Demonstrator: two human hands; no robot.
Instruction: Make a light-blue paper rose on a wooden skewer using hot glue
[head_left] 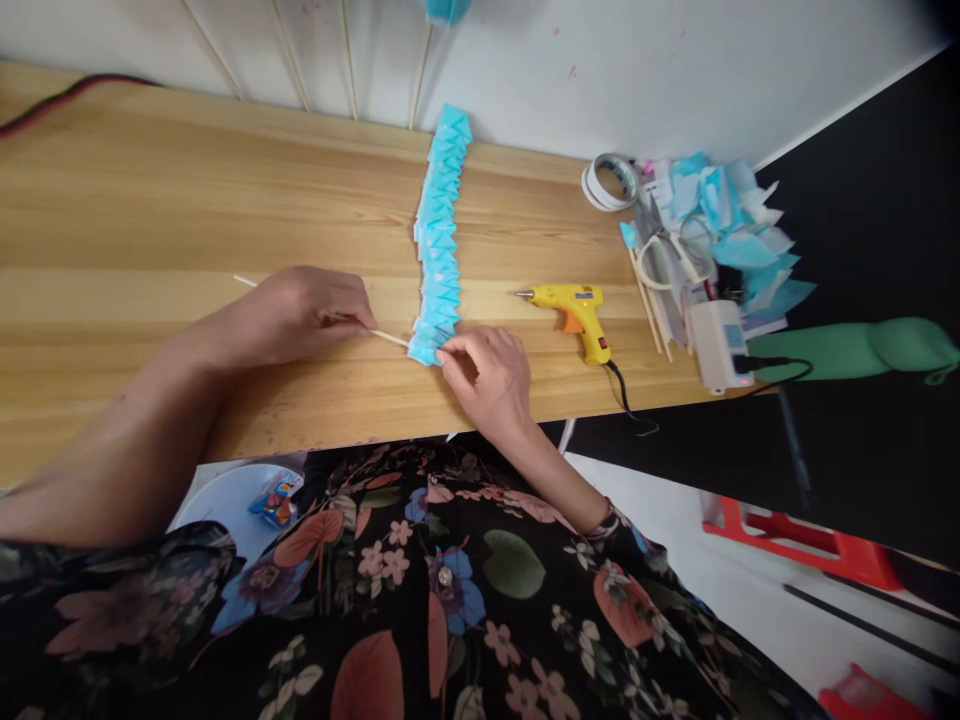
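My left hand (315,312) is closed around a thin wooden stick (391,338), which pokes out on both sides of the fist. The stick's right end meets the near end of a long pleated strip of light blue paper (439,235). Thumb and fingers of my right hand (489,375) pinch that same near end of the strip. From there the strip runs away across the wooden table (187,220) to the wall. To the right of my right hand lies a yellow glue gun (571,305), its nozzle pointing left.
Rolls of tape (609,182), scissors (664,258), loose sticks (646,300) and crumpled blue paper (739,225) crowd the table's right end. A white power adapter (720,345) sits there beside a green pouch (855,350). Several upright sticks (349,60) lean at the wall.
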